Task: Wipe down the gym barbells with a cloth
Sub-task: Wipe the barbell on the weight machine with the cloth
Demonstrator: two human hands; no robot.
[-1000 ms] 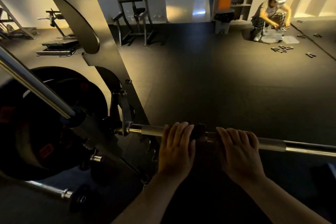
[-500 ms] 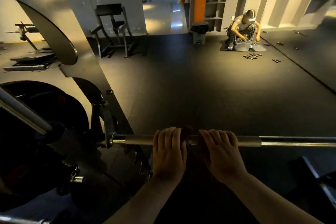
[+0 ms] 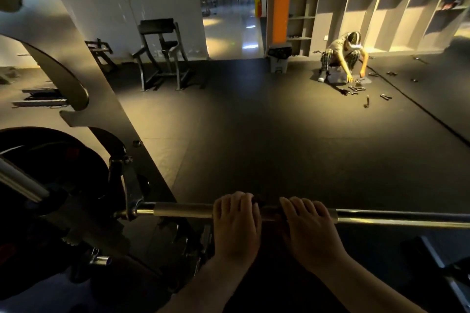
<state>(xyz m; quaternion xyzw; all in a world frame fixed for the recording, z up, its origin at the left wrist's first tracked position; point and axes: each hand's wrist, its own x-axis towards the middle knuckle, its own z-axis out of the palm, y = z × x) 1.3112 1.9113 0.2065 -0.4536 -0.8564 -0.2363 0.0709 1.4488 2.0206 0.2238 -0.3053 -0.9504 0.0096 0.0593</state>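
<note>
Barbell [image 3: 183, 211], lying level across the lower view, its near end sitting in the rack hook [image 3: 128, 201]. I am clamping both hands round its shaft, palms down and fingers curled over the top. My left hand [image 3: 236, 223] is sitting nearer the hook end and my right hand [image 3: 309, 226] just beside it, further along the bar. The dark cloth [image 3: 268, 207] is wrapping the bar in the short gap between them, touching both hands. How far it is running beneath either palm I cannot tell.

Compared with one second ago, both hands are sitting further from the hook end. More bare shaft is showing on my left hand's outer side, and less of the pale knurled section is showing beyond my right hand. The spacing between the hands is staying about the same.

At the hook end of the bar, black weight plates [image 3: 50, 173] are hanging behind the slanted rack upright [image 3: 106, 109]. Beyond the bar a dark floor mat [image 3: 279, 147] is spreading out. Far past the bar's middle stand a black padded bench frame [image 3: 162, 53] and an orange pillar [image 3: 282, 0]. Far past my right hand's side of the bar, another person [image 3: 343, 53] is crouching before grey shelving [image 3: 381, 15], reaching to small items on the floor.
</note>
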